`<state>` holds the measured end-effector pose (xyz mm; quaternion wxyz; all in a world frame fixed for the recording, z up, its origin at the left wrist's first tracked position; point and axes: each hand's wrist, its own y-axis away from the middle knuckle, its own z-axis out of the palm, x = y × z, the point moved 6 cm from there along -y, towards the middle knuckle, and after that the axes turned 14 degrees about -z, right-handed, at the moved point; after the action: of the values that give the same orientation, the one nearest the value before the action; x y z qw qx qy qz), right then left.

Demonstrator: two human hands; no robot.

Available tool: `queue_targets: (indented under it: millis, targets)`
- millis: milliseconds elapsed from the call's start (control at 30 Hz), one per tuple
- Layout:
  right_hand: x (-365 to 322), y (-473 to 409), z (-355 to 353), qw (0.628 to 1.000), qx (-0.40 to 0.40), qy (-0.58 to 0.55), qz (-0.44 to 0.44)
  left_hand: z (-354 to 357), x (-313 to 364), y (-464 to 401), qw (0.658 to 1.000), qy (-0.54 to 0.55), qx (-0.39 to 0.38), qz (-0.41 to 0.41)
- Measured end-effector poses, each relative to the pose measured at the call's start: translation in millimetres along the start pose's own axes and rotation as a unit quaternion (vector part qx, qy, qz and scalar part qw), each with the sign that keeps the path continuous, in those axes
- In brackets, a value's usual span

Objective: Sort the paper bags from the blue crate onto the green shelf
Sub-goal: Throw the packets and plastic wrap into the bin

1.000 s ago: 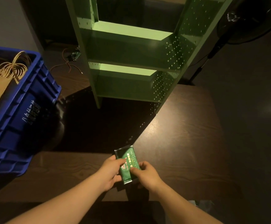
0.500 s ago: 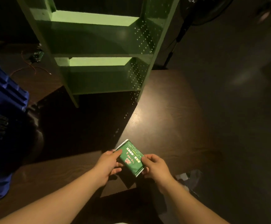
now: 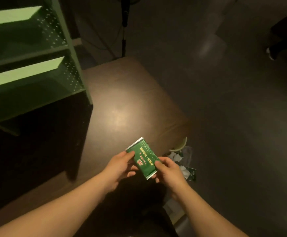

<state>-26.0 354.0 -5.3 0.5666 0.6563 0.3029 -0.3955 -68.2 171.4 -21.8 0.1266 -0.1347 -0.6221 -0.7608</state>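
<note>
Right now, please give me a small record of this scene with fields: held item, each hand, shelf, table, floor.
held item: flat green foil packet with printed text, above the table edge
left hand: pinches the packet's left edge
right hand: pinches its lower right end
shelf: green perforated metal shelf, upper left, no bags seen on it
table: dark brown wooden table
floor: bin with white scraps

Head view, steeply downward, close over table (image 3: 130, 106)
</note>
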Motion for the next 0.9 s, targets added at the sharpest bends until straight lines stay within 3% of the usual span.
queue_targets:
  millis: [200,433,667,900]
  targets:
    - [-4.9,-24.9,-90.5,0.991,0.053,-0.122,-0.015,109.3,14.8,-20.9,0.993,-0.105,-0.046,0.008]
    - [-2.8,-61.3,-205.9,0.983,0.063,-0.174,-0.014,231.0,19.5,-62.6,0.983,-0.172,-0.05,-0.041]
    - [25.7,-101.1,-270.1,0.985,0.055,-0.164,0.005,305.2,21.4,-101.3,0.988,-0.137,-0.024,-0.062]
    - [81.7,-131.7,-279.7,0.98,0.074,-0.178,0.044,321.7,3.9,-155.5,0.992,-0.079,-0.015,-0.097]
